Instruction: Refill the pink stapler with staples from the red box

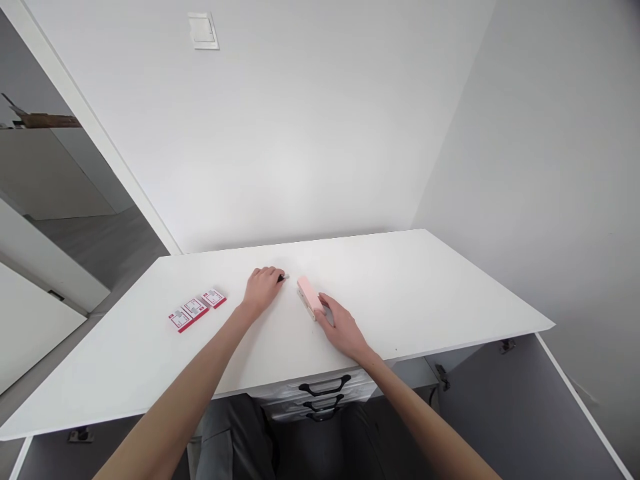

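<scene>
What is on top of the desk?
Three red-and-white boxes, a pink stapler in the right hand, and a small dark item, partly covered, in the left hand. Anything under the hands is hidden.

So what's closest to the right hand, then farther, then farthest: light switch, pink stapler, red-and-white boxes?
1. Pink stapler, touching the right hand.
2. Red-and-white boxes, on the tabletop, left side.
3. Light switch, high on the wall.

Three boxes (pixel 195 306) lie on the countertop (pixel 425 293), left of the left hand (pixel 263 289). The stapler (pixel 309 293) is between the left hand and the right hand (pixel 345 328). The wall (pixel 310 133) stands behind the countertop.
</scene>
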The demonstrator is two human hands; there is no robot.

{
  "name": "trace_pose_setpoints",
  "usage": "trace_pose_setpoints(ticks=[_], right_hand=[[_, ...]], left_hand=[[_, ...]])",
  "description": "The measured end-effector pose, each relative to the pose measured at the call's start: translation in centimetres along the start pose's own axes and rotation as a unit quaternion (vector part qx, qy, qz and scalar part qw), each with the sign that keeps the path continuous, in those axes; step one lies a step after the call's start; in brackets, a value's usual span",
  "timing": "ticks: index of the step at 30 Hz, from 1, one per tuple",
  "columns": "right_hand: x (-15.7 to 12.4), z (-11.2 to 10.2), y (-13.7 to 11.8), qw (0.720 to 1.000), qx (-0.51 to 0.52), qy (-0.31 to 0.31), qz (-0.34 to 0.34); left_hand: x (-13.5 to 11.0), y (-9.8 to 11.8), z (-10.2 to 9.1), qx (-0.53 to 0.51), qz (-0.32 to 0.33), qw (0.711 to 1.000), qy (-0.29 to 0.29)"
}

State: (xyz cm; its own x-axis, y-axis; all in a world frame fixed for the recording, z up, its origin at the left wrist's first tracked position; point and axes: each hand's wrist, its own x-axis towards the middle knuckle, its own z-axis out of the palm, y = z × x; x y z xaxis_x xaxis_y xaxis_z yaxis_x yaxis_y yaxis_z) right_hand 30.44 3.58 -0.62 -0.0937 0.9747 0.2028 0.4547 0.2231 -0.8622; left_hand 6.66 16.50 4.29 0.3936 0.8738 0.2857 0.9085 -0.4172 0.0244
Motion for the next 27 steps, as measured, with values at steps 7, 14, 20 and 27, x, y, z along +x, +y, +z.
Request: trace_pose_setpoints(ticks=[7, 14, 20, 27], right_hand=[[-0.2, -0.1, 0.1, 1.0, 0.0, -0.011, 0.016], [-0.2, -0.2, -0.3, 1.0, 0.002, -0.013, 0.014], [-0.1, -0.2, -0.5, 1.0, -0.011, -0.012, 0.012], [-0.2, -0.3, -0.4, 1.0, -0.02, -0.011, 0.006]], left_hand=[[-1.6, -6.1, -2.4, 0.059, -0.174, 0.983, 0.008], [-2.6, -8.5, -2.3, 0.096, -0.236, 0.967, -0.013], [-3.3, -9.3, -1.5, 0.113, -0.242, 0.964, -0.013], [-3.9, -10.4, -1.3, 0.128, -0.244, 0.961, 0.005]])
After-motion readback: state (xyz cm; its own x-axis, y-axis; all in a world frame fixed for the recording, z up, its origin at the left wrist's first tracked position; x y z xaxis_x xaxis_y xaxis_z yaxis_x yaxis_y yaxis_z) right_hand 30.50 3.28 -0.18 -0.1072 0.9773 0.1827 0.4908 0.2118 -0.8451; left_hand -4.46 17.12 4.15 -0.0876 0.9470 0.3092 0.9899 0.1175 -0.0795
